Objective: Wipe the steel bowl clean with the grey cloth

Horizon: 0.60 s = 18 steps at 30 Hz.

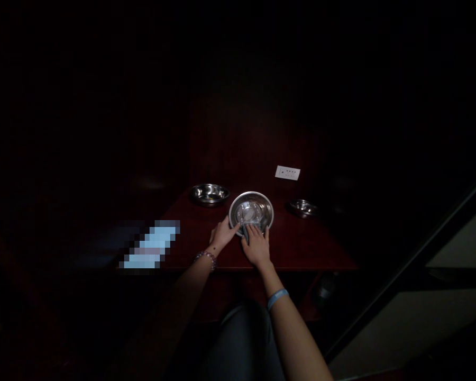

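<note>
A shiny steel bowl (250, 205) is tilted toward me over the dark red table. My left hand (222, 233) grips its left rim, with the thumb on the inside edge and the other fingers mostly hidden behind. My right hand (257, 247) reaches over the near rim, its fingers pressing a dark grey cloth (245, 233) against the bowl's inner wall. Most of that cloth is under the fingers, so its exact kind is hard to make out.
The red table (301, 248) carries a wide steel bowl (210, 195) at back left and smaller stacked-looking steel bowls (303, 208) at right. A bright pixelated patch (153, 243) lies at the left edge. A white socket panel (287, 172) is on the back wall. Surroundings are very dark.
</note>
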Tool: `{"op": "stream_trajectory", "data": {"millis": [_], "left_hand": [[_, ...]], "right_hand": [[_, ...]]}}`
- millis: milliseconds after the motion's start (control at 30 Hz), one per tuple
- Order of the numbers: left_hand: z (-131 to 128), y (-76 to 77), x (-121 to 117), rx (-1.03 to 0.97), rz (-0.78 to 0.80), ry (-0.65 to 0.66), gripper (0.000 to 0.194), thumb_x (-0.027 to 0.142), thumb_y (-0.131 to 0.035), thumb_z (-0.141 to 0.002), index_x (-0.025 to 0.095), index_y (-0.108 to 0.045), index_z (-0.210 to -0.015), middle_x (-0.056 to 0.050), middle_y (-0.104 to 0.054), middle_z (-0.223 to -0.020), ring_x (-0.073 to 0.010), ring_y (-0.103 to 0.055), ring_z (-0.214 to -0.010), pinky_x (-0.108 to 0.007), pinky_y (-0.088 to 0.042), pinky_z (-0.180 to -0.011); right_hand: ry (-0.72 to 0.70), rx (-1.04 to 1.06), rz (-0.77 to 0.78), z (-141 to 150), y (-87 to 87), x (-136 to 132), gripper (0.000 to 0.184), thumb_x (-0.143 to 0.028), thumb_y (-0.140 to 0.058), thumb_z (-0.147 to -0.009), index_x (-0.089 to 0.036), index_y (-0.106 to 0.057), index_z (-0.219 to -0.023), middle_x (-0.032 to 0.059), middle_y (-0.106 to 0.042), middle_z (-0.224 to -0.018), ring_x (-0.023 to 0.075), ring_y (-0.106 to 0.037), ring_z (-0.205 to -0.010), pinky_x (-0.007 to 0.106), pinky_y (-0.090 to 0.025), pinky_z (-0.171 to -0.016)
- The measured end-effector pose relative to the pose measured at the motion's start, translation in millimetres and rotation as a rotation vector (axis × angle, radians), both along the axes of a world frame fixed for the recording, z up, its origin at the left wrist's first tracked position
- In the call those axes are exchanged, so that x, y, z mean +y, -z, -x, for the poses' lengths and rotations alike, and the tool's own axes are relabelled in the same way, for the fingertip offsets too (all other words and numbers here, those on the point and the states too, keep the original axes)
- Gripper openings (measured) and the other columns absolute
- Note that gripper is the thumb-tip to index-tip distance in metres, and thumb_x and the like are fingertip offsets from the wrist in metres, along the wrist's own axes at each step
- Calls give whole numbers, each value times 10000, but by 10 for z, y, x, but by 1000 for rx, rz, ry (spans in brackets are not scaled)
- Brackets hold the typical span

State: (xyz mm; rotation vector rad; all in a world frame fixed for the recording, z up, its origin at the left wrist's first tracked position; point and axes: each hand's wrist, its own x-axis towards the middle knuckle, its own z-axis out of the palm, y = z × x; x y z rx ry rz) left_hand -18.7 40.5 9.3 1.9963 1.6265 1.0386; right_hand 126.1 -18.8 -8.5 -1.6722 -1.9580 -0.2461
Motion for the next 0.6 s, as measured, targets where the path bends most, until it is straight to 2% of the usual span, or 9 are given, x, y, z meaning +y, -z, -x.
{"op": "stream_trajectory", "data": {"millis": [233, 367, 600], "left_hand": [[17, 18, 23, -6, 8, -1, 451, 449, -533, -887, 267, -540, -1299, -58, -692, -1206, -239, -650, -1096, -312, -484, -899], [25, 40, 38, -60, -13, 8, 512, 411, -521, -897, 283, -453, -1388, -43, -693, -1202, -218, -654, -1089, -302, -486, -911], [23, 35, 43, -90, 8, -6, 527, 428, -512, -897, 278, -446, -1398, -53, -696, -1194, -232, -658, -1072, -319, -489, -905]], "right_hand": [[-115, 23, 42, -11, -24, -9, 507, -347, -395, -957, -201, -440, -1440, 83, -489, -1480, 213, -433, -1381, 478, -69, -1227], [-164, 30, 60, -12, -45, -16, 515, -342, -394, -956, -210, -419, -1453, 76, -470, -1494, 208, -433, -1383, 470, -57, -1229], [-162, 56, 49, 1, -41, -23, 506, -340, -400, -954, -224, -430, -1445, 64, -483, -1486, 192, -447, -1371, 459, -58, -1230]]}}
